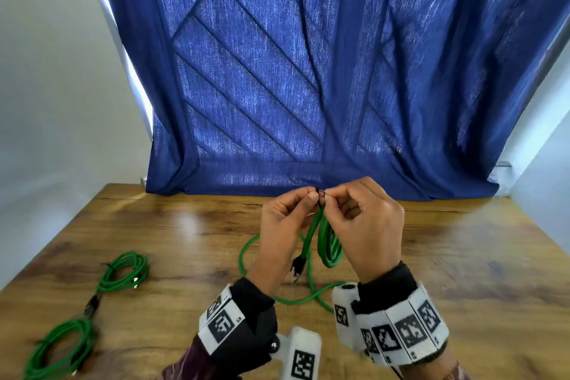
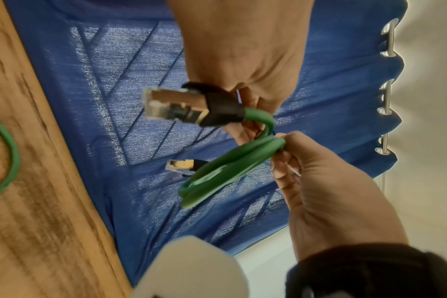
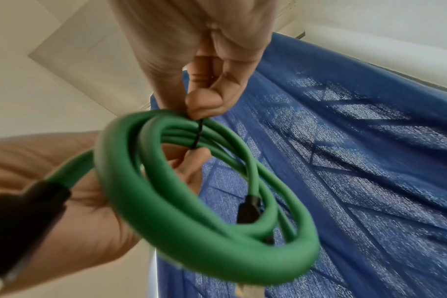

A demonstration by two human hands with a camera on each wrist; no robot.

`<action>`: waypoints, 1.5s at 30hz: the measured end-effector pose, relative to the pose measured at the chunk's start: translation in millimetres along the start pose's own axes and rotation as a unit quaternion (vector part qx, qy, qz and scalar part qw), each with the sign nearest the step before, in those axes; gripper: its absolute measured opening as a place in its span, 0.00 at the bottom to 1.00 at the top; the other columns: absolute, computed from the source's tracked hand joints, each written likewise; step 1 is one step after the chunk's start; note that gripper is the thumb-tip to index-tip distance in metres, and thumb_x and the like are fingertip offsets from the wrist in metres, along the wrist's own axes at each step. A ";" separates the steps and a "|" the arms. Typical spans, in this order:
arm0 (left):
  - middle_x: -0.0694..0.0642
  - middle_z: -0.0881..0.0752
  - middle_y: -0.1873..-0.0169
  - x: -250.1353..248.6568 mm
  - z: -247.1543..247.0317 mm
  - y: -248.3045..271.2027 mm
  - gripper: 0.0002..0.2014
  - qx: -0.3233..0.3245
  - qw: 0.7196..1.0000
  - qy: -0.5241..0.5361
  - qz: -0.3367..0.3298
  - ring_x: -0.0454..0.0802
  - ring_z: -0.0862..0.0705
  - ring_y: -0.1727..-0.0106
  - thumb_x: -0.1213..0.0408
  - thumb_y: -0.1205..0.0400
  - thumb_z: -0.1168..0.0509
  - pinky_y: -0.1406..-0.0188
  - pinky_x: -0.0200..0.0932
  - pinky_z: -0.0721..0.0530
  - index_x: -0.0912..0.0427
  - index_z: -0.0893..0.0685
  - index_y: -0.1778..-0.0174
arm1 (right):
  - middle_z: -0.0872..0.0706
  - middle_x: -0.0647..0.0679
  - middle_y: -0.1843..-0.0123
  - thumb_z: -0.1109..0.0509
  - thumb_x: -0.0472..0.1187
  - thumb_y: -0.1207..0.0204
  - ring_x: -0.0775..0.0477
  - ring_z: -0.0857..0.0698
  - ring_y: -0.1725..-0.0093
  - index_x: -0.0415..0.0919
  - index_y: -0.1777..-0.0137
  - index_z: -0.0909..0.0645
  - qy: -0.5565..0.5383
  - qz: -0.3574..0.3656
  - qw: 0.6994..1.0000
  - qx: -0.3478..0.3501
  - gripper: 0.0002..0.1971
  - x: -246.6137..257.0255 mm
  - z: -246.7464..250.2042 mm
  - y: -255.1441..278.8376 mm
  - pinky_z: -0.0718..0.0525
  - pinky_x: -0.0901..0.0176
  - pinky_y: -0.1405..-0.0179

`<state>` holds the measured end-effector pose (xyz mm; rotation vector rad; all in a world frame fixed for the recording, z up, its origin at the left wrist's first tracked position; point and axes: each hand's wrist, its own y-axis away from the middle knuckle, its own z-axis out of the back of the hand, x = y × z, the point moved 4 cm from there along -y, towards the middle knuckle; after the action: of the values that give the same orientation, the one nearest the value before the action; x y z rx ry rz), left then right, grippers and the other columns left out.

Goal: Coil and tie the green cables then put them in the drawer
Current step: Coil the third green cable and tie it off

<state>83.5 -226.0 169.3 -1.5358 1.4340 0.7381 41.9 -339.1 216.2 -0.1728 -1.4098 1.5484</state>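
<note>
Coil (image 1: 330, 244) of green cable hangs in the air above the bench (image 1: 462, 256), and both my hands work at its top. My left hand (image 1: 283, 225) and my right hand (image 1: 367, 225) each pinch one end of a thin black tie (image 3: 197, 134) that goes around the gathered loops. I think the danger is that the tie slips from my fingertips before it is twisted closed, because it is very thin; then the loops would spring apart and the coil would fall open. One plug (image 1: 297, 268) dangles free below my left hand and could catch on the loose cable (image 1: 246, 256) lying on the bench under the hands. I count four green cables: the one in my hands, this loose one, and two coiled bundles (image 1: 123, 271) (image 1: 58, 345) at my left. I see no drawer in any view.
</note>
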 end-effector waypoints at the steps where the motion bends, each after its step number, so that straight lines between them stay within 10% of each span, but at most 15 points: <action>1: 0.53 0.10 0.66 -0.6 0.5 0.0 0.14 -0.004 1.000 -0.003 -0.002 0.47 0.13 0.61 0.76 0.22 0.36 0.55 0.41 0.13 0.56 0.10 0.65 | 0.17 0.51 0.69 0.26 0.36 0.35 0.56 0.21 0.76 0.40 0.69 0.15 0.000 -0.001 1.000 0.000 0.04 0.2 0.1 -0.2 0.21 0.62 0.75; 13: 0.56 0.10 0.64 -9.1 2.2 3.3 0.07 -0.037 0.996 -0.072 -0.048 0.55 0.15 0.56 0.77 0.24 0.33 0.47 0.52 0.17 0.63 0.12 0.59 | 0.16 0.51 0.69 0.25 0.36 0.34 0.57 0.21 0.76 0.40 0.69 0.15 0.001 -0.002 1.000 0.000 0.04 1.6 -0.9 0.4 0.21 0.65 0.74; 24: 0.56 0.09 0.60 -11.6 6.0 4.7 0.04 -0.035 0.973 -0.192 -0.125 0.46 0.12 0.59 0.67 0.26 0.29 0.53 0.43 0.13 0.60 0.11 0.58 | 0.12 0.53 0.66 0.21 0.35 0.34 0.56 0.15 0.65 0.42 0.63 0.12 -0.077 -0.079 0.993 0.039 0.03 -8.1 -4.6 0.1 0.19 0.72 0.65; 32: 0.42 0.13 0.62 -10.9 5.3 4.5 0.08 -0.011 0.945 -0.274 -0.180 0.32 0.15 0.58 0.68 0.25 0.30 0.54 0.28 0.19 0.50 0.13 0.58 | 0.10 0.51 0.66 0.23 0.34 0.32 0.59 0.15 0.73 0.49 0.60 0.13 -0.198 -0.234 0.941 0.144 0.08 -22.0 -9.7 -1.6 0.19 0.72 0.71; 45: 0.55 0.11 0.56 5.4 9.7 -7.2 0.07 0.061 0.948 -0.295 -0.099 0.46 0.12 0.54 0.70 0.24 0.29 0.49 0.37 0.16 0.59 0.10 0.52 | 0.13 0.45 0.70 0.26 0.28 0.30 0.55 0.18 0.74 0.36 0.63 0.17 -0.292 -0.351 0.862 0.221 0.04 -50.6 -21.1 2.5 0.18 0.70 0.72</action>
<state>92.8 -220.3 161.8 -1.1988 0.8482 0.8741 79.7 -360.8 182.9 1.0636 -1.2850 1.2729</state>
